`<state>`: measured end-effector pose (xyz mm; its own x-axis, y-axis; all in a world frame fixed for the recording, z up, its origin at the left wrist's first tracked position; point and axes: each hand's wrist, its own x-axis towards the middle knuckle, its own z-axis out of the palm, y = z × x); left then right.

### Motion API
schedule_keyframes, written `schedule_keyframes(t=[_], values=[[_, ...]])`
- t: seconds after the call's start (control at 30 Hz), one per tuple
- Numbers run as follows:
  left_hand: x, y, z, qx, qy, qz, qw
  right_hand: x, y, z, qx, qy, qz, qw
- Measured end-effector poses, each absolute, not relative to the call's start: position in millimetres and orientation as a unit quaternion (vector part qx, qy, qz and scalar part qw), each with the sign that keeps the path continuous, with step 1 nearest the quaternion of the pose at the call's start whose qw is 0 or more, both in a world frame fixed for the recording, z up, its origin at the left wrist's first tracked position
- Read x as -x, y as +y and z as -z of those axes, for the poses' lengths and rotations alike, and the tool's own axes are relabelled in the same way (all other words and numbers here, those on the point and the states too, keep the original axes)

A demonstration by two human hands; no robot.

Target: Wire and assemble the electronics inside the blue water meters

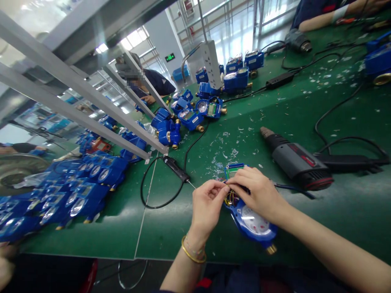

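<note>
A blue water meter [254,224] with a round white dial lies on the green bench in front of me, its cover off and coloured wires showing. My left hand [207,203] pinches at the wires [229,198] on its left side. My right hand [255,189] rests curled over the meter's open top, fingers closed on a dark part I cannot make out. A small green circuit board [234,167] pokes out just beyond my right fingers.
A grey electric screwdriver [295,160] lies to the right with its black cable. A black soldering tool [176,169] lies left of my hands. Several blue meters [76,185] are heaped at left and more [195,114] at the bench's back. Other people work at the far side.
</note>
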<state>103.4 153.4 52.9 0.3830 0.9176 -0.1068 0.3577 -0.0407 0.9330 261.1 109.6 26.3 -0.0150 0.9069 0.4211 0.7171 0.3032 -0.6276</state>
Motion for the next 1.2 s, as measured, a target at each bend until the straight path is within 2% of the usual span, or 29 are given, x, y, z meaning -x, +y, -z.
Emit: schedule_keyframes(t=[0.17, 0.33, 0.5, 0.57, 0.83, 1.07, 1.2], values=[[-95, 151, -43, -0.664, 0.449, -0.335, 0.495, -257, 106, -30, 0.573, -0.674, -0.147, 0.442], [-91, 153, -48, -0.684, 0.458, -0.29, 0.489, -250, 106, -26, 0.555, -0.679, -0.112, 0.468], [-87, 156, -58, -0.761, 0.448, -0.238, 0.404, -246, 103, -21, 0.539, -0.706, -0.034, 0.458], [-86, 157, -58, -0.775, 0.434, -0.223, 0.401, -245, 102, -20, 0.539, -0.708, -0.011, 0.456], [-91, 150, -46, -0.703, 0.456, -0.303, 0.454, -243, 101, -22, 0.564, -0.685, -0.072, 0.455], [-87, 151, -50, -0.755, 0.457, -0.253, 0.396, -239, 101, -20, 0.564, -0.702, -0.021, 0.434], [-87, 150, -49, -0.746, 0.449, -0.287, 0.399, -237, 101, -19, 0.572, -0.693, -0.034, 0.438]])
